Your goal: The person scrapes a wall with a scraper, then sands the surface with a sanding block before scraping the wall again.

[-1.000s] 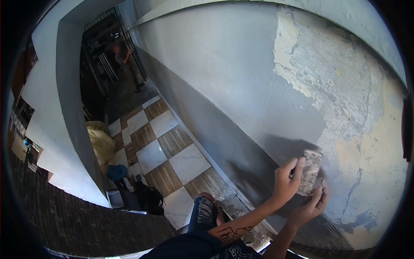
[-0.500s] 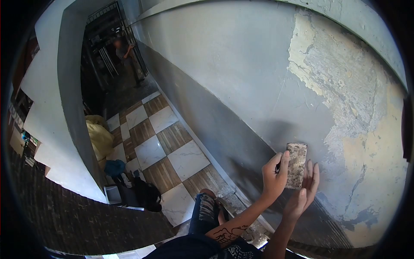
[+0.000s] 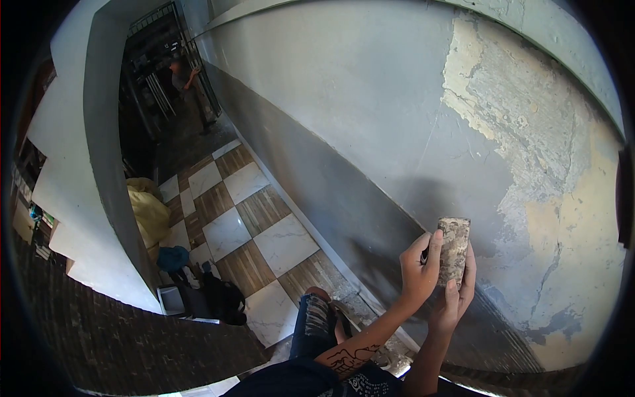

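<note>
A rectangular sanding block point(image 3: 454, 248) with a blotchy, worn whitish-brown face is held up in front of the wall. My left hand point(image 3: 418, 271) grips it along the left side, thumb against the edge, and a bit of something black shows between the fingers. Around the lower right side, my right hand point(image 3: 456, 294) has its thumb on the bottom edge and its fingers behind, partly hidden. Beyond the block is the grey wall point(image 3: 390, 112), whose paint has come off in a large rough patch point(image 3: 522, 112) at right.
Checkered tiles point(image 3: 274, 245) run along the wall's foot. On the left lie a yellow sack point(image 3: 149, 215), a blue cloth point(image 3: 173, 258) and a black bag point(image 3: 221, 298). Another person point(image 3: 188, 86) stands by the far doorway gate. A stepped white structure point(image 3: 63, 172) borders the left.
My right hand has closed in from beside the block and now wraps its right side. The block has tilted slightly; my left hand stays on it. The view has shifted a little.
</note>
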A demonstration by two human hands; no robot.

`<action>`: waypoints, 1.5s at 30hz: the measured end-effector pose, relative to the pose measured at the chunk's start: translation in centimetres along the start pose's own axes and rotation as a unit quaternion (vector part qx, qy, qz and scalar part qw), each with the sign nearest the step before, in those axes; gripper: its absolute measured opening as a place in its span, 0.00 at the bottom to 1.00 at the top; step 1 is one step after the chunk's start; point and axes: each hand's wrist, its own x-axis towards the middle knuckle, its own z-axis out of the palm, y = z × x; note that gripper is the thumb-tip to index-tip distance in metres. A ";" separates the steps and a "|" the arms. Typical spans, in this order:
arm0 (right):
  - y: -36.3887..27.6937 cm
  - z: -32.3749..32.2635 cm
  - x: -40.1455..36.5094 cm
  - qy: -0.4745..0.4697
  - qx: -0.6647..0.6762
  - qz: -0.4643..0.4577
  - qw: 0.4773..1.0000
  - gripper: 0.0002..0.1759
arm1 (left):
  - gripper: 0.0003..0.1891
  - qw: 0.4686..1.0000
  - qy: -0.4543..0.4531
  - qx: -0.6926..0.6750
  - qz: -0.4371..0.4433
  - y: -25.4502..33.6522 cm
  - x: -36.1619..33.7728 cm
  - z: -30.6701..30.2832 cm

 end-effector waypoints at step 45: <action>-0.6 0.4 -0.7 0.057 0.034 0.071 0.995 0.13 | 0.19 1.000 -0.021 -0.022 -0.006 0.1 -1.0 0.4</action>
